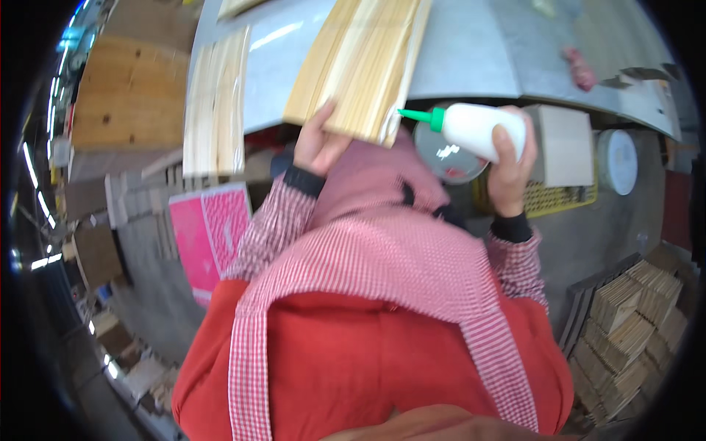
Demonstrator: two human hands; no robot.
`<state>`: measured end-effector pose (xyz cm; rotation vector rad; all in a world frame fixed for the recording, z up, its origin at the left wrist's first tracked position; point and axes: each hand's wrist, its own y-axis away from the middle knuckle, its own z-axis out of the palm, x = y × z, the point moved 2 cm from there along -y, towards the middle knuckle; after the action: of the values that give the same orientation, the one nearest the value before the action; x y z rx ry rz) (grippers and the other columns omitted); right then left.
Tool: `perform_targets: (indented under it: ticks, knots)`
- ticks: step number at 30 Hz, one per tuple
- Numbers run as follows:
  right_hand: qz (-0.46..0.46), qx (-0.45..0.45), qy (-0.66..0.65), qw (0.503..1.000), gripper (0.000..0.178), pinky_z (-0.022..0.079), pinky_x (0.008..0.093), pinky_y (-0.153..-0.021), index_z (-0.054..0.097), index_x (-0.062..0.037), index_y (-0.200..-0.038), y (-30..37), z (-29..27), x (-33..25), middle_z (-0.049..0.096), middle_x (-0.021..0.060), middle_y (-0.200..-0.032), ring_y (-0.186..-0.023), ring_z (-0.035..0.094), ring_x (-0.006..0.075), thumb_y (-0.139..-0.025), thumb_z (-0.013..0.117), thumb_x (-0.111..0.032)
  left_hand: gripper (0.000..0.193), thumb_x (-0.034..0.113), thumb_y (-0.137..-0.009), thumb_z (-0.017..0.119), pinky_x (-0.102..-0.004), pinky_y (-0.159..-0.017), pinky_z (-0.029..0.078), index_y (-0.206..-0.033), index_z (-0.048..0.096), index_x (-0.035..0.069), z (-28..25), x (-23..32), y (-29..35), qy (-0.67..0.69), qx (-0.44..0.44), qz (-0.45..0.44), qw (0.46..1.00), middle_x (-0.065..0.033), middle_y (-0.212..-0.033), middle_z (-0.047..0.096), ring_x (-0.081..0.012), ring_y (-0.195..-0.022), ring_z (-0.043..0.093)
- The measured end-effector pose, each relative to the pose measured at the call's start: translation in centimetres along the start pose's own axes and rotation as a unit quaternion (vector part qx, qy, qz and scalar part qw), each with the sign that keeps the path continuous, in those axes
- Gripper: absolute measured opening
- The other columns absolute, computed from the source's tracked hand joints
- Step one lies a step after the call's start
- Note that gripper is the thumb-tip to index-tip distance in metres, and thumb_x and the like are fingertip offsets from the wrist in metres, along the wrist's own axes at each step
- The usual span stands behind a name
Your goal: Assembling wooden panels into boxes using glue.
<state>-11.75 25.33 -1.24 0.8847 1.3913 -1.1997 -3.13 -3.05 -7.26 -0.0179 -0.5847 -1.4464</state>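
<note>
My left hand (318, 142) grips the near end of a light wooden board (360, 62), thumb on top and the other fingers underneath. That board lies over the table's front edge, its near end sticking out toward me. In my right hand (509, 162) is a white squeeze bottle (474, 131) with a green nozzle, held on its side. The nozzle's tip points left, close to the board's right edge near its front corner; whether it touches I cannot tell. Along that edge runs a whitish, glossy streak.
Another wooden board (215, 103) overhangs the grey table (463, 59) at left. A pink crumpled item (579, 70) lies on the right. Below stand a lidded round tub (448, 158), a yellow crate (562, 200) and a pale box (562, 145). Stacked wood pieces (625, 323) are at lower right.
</note>
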Motion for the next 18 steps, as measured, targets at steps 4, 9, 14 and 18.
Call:
perform_targets:
  ticks: [4, 9, 14, 18]
  knots:
    - [-0.006, 0.151, -0.053, 0.987, 0.041, 0.046, 0.0245, -0.059, 0.047, 0.0000, -0.113, -5.0, -1.5, 1.0, 0.055, 0.0091, -0.095, -0.075, 0.056, 0.0154, -0.085, 0.065, -0.025, 0.050, 0.013, -0.095, 0.051, -0.0430, -0.109, 0.034, -0.139, 0.030, 0.002, -0.9, 0.5, 1.8, -0.004, 0.036, -0.002, 0.999, -0.0146, -0.139, 0.042, -0.0271, -0.129, 0.041]
    - [-0.137, 0.300, 0.172, 0.928, 0.045, 0.044, 0.0334, -0.080, 0.045, 0.0018, -0.107, -13.9, -7.5, 6.2, 0.051, 0.0131, -0.104, -0.092, 0.053, 0.0235, -0.080, 0.070, -0.024, 0.050, 0.015, -0.094, 0.052, -0.0439, -0.107, 0.035, -0.138, 0.032, 0.001, -0.6, 1.4, 4.6, -0.034, 0.040, 0.023, 0.998, -0.0143, -0.137, 0.044, -0.0272, -0.128, 0.043]
    - [-0.140, 0.361, 0.330, 0.861, 0.047, 0.043, 0.0409, -0.081, 0.046, 0.0025, -0.098, -22.5, -10.2, 8.2, 0.053, 0.0181, -0.094, -0.090, 0.054, 0.0352, -0.073, 0.072, -0.028, 0.049, 0.017, -0.095, 0.051, -0.0480, -0.105, 0.038, -0.137, 0.032, 0.001, -0.3, 3.3, 6.4, -0.023, 0.040, 0.094, 0.995, -0.0169, -0.137, 0.043, -0.0298, -0.126, 0.044]
    - [-0.015, 0.216, 0.448, 0.868, 0.036, 0.044, 0.0439, -0.077, 0.053, -0.0008, -0.095, -26.6, -15.0, 11.0, 0.058, 0.0208, -0.095, -0.089, 0.056, 0.0393, -0.077, 0.066, -0.029, 0.051, 0.017, -0.095, 0.052, -0.0481, -0.102, 0.042, -0.137, 0.030, 0.000, 1.1, 4.2, 6.4, 0.009, 0.042, 0.146, 0.988, -0.0188, -0.136, 0.044, -0.0310, -0.124, 0.047]
